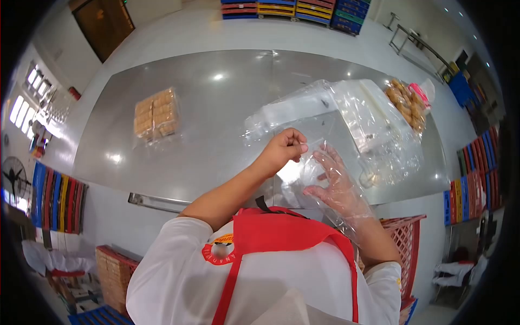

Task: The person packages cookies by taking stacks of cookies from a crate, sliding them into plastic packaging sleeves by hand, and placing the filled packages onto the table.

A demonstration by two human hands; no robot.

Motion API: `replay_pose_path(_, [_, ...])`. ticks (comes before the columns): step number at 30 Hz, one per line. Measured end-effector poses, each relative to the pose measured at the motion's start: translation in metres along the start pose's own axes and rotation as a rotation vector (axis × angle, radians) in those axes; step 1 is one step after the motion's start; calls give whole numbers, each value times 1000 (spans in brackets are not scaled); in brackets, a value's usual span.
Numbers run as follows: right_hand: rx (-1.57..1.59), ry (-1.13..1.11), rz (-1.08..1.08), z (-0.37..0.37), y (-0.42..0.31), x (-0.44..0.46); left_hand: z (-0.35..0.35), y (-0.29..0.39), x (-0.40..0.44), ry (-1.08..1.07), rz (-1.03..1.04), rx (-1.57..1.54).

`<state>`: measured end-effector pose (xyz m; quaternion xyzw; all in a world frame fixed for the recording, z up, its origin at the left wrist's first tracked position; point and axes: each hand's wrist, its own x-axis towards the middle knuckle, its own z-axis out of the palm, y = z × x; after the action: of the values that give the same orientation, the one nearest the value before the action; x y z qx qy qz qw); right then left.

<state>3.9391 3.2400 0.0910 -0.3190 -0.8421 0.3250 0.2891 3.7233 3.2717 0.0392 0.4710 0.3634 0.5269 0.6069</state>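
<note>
My left hand [286, 146] is closed, its thumb and fingers pinching near the rim of a clear plastic bag [310, 172]. My right hand [337, 187] is inside that bag, with the film around the fingers and wrist. Its thumb and fingers are spread apart, and I see nothing gripped in them. Both hands are above the near edge of the steel table [216, 130]. Just beyond them lies a pile of flat clear plastic bags [360, 108], some wrinkled and overlapping.
Left on the table sits a clear-wrapped pack of light brown baked pieces [156, 115]. At the far right is a bag of round brown pieces [405, 105] with a pink top. A red plastic crate [403, 244] stands by my right side. Stacked coloured crates [295, 10] line the back.
</note>
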Motion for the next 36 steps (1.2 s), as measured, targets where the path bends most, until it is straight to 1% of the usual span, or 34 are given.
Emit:
replay_pose_path(2, [45, -62, 118, 4, 14, -3, -1, -1, -12, 73, 63, -57])
replay_pose_path(3, [30, -44, -6, 9, 30, 0, -2, -1, -18, 105, 91, -84])
replay_pose_path(4, [18, -24, -124, 16, 45, 0, -2, -2, -22, 88, 115, -108])
replay_pose_path(6, [-20, -34, 13, 12, -1, 9, -7, -9, -26, 147, 152, -102])
replay_pose_path(8, [40, -86, -51, 15, -4, 14, -10, -15, -27, 204, 173, -89])
replay_pose_path(10, [233, -98, 210, 8, -23, 10, -20, -18, -30, 237, 161, -76])
replay_pose_path(12, [281, -108, 300, -2, -13, -8, -37, -18, -29, 286, 189, -90])
replay_pose_path(13, [304, -113, 343, -9, -9, -17, -50, -21, -24, 343, 184, -85])
replay_pose_path(14, [313, 28, 298, -14, -20, -27, -60, -19, -23, 397, 183, -87])
replay_pose_path(16, [473, 158, 222, -19, -20, -45, -75, -14, -16, 513, 124, -28])
replay_pose_path(17, [559, 220, 178, -19, -23, -50, -77, -15, -11, 515, 108, -24])
replay_pose_path(18, [392, 250, 108, -16, -29, -47, -79, -14, -5, 519, 91, -14])
replay_pose_path(19, [275, 270, 115, -9, -26, -47, -79, -14, 0, 525, 74, -1])
replay_pose_path(20, [158, 287, 121, 0, -17, -47, -77, -8, 5, 454, 49, 31])
replay_pose_path(21, [41, 302, 124, 9, -10, -46, -80, -9, 15, 418, 45, -14])
replay_pose_path(22, [-51, 395, 41, 14, -6, -42, -85, -13, 29, 383, 43, -58])
replay_pose_path(23, [-6, 468, 68, 18, -1, -38, -86, -14, 42, 347, 39, -102])
replay_pose_path(25, [82, 619, 122, 26, 8, -33, -80, -15, 67, 438, 75, -75])
replay_pose_path(26, [164, 640, 195, 32, 14, -30, -73, -17, 75, 480, 92, -62])
replay_pose_path(28, [331, 684, 339, 46, 31, -28, -57, -27, 79, 496, 113, 116])
replay_pose_path(31, [552, 686, 460, 71, 53, -34, -31, -50, 72, 473, 100, 319])
replay_pose_path(32, [613, 680, 540, 68, 33, -35, -24, -59, 70, 456, 86, 375])
replay_pose_path(36, [524, 680, 589, 71, 29, -74, -5, -103, 78, 441, 131, 614])
